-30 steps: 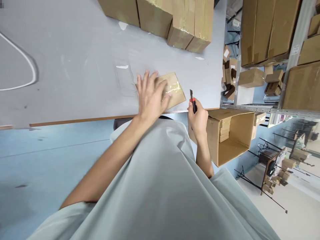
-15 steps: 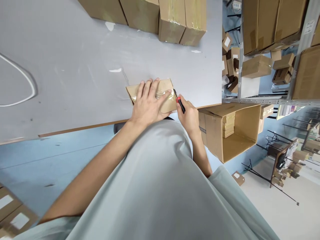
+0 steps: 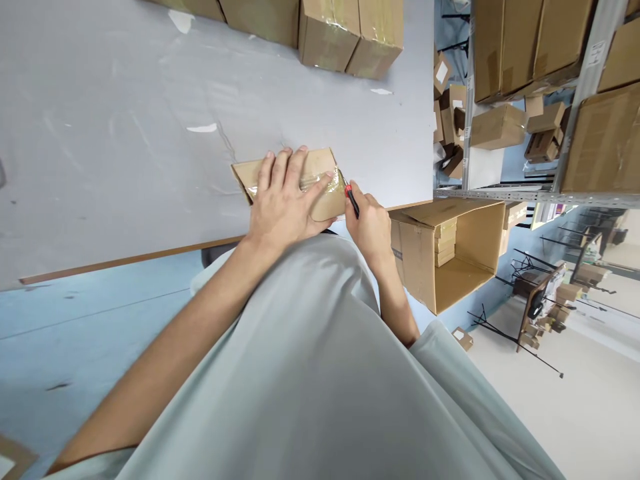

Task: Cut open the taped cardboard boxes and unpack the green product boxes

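A small flat cardboard box (image 3: 324, 208) with clear, shiny tape across it lies at the table's near edge. My left hand (image 3: 283, 197) rests on top of it, fingers spread and pressing it down. In my right hand (image 3: 369, 227) is a utility knife (image 3: 352, 200) with a red and black handle, fingers wrapped round it. The knife's thin blade points up and left, at the right edge of the box by the end of the tape. Whether the blade is in the tape or just beside it, I cannot tell.
Several taped cardboard boxes (image 3: 330, 37) stand in a row at the table's far side. Right of the grey table (image 3: 125, 133), a large open carton (image 3: 425, 267) holds a stack of small boxes (image 3: 445, 241). Metal shelving (image 3: 525, 196) with cartons stands beyond it.
The view has shifted, so the whole scene sits a little further left and up. The blade has moved slightly along the box's right edge. My left hand stays on the box.
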{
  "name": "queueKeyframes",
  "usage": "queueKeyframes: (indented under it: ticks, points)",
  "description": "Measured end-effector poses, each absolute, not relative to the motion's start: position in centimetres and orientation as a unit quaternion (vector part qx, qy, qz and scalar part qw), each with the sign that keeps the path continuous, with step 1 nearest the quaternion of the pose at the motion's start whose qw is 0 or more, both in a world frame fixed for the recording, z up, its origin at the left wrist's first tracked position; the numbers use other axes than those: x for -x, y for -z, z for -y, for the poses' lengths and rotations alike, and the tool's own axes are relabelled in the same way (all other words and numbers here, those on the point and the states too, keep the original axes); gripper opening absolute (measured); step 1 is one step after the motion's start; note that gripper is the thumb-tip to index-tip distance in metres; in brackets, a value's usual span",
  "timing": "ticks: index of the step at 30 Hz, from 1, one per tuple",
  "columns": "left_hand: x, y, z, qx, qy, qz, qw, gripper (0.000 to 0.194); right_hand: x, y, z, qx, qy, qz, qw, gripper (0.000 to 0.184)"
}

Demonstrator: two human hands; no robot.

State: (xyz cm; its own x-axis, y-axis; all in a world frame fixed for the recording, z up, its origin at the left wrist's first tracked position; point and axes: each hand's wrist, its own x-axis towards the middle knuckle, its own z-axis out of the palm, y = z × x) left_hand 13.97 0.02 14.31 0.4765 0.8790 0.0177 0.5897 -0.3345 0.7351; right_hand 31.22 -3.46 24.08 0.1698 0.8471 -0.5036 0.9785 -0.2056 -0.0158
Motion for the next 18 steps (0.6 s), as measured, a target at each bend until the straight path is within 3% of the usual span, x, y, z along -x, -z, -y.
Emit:
queueKeyframes:
  ticks: [18]
  points:
    - [-14.4, -14.2, 0.2, -0.748, -0.259, -0.459, 0.403, 0.079, -25.2, -25.8, 1.8, -0.795, 0.161, -0.512, 0.282, 0.063]
